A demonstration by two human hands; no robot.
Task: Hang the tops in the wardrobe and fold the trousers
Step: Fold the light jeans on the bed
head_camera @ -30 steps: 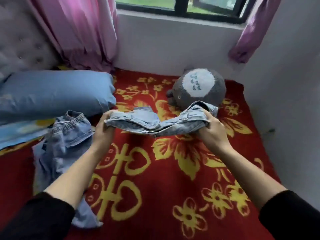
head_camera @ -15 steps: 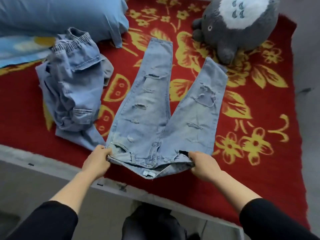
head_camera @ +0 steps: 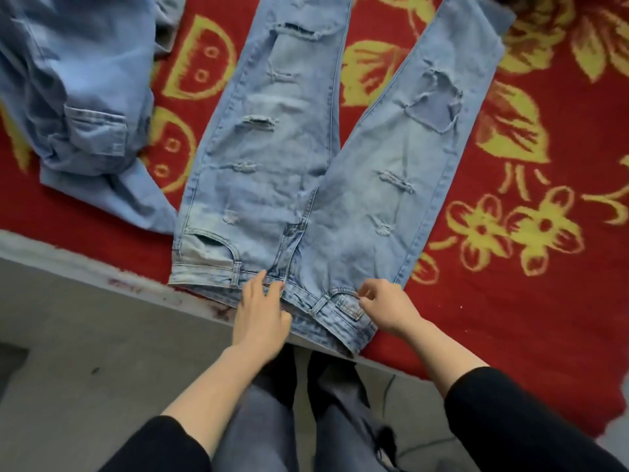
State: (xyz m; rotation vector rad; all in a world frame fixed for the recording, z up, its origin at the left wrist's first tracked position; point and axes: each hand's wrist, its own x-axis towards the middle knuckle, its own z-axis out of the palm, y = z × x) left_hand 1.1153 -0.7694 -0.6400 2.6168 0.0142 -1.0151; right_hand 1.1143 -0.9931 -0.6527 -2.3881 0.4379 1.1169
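**Jeans flat on bed, both hands at waistband**

Ripped light-blue jeans lie spread on the red flowered blanket at centre frame. The legs run to the top edge and the waistband sits at the bed edge, lower centre.

Left hand: fingers mostly straight, resting on mid-waistband, gripping nothing.

Right hand: fingers curled, pinching the waistband by the belt loop.

A second denim garment lies crumpled upper left, just beside the jeans' hip.

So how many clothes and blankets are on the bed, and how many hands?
Clothes: 2, the ripped jeans laid flat and a crumpled denim heap beside them
Blankets: 1, the red blanket
Hands: 2, left hand and right hand, at the waistband
Total: 5
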